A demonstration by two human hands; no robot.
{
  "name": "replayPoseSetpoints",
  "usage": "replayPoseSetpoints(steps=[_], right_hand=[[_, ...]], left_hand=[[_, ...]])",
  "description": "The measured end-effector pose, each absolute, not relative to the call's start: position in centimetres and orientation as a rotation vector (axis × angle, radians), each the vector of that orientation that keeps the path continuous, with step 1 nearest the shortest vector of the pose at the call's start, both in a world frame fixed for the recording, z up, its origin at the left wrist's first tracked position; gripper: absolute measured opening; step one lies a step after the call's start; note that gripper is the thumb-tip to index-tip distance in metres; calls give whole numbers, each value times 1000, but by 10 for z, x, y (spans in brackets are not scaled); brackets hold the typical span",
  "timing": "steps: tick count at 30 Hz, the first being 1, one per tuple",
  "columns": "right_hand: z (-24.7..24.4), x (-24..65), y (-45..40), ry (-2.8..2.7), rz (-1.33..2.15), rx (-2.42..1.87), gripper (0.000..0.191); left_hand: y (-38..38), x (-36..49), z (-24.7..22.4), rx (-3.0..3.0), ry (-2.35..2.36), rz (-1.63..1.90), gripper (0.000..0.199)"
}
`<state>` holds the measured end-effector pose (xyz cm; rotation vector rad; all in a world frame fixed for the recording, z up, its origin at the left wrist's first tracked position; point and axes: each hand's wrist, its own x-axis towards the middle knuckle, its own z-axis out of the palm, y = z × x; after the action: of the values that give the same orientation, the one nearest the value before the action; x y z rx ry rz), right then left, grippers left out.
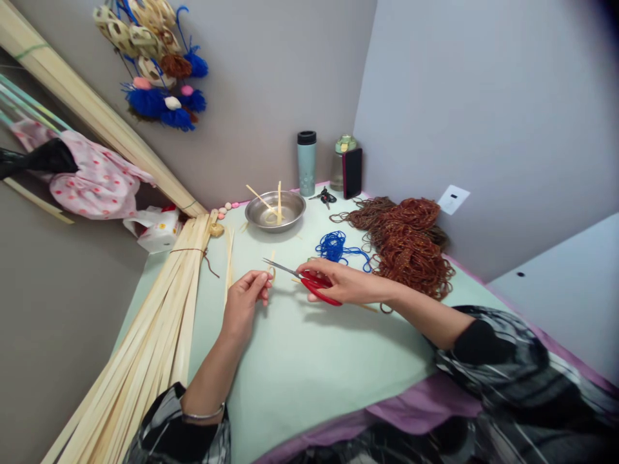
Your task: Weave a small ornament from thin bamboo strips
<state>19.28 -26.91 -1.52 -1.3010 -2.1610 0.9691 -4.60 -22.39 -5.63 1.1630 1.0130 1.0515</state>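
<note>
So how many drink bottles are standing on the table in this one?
2. A blue-green tumbler with a black lid stands just behind the right side of the metal bowl; a green-lidded bottle stands to its right, partly hidden by the phone.

- Left hand (245, 293), right hand (341, 281): both bare
- Left bangle (203, 417): slim, silver-coloured, sits at the sleeve end
- Left sleeve (153, 415): loose, black/grey/white print
- Right sleeve (520, 380): matching print, wide, ends on forearm
- Inner cuffs (483, 343): plain black, both arms

Plain grey walls (271, 96) behind a pale green tabletop (309, 374), softly lit.
</note>
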Motion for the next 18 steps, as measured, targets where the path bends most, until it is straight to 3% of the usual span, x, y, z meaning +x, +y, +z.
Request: replayPoseSetpoints(steps=[5,10,18], right_hand=[[-16,191,-265,-2120,958,-1313,59],[-16,181,-268,-2166,876,-1342,57],[-18,170,-277,-2261,662,-1390,27]], left_hand=[[-221,-50,-56,1115,1055,1194,30],[-224,-46,-58,1241,1006,1014,29],[-224,-46,-64,1270,979,882,31]])
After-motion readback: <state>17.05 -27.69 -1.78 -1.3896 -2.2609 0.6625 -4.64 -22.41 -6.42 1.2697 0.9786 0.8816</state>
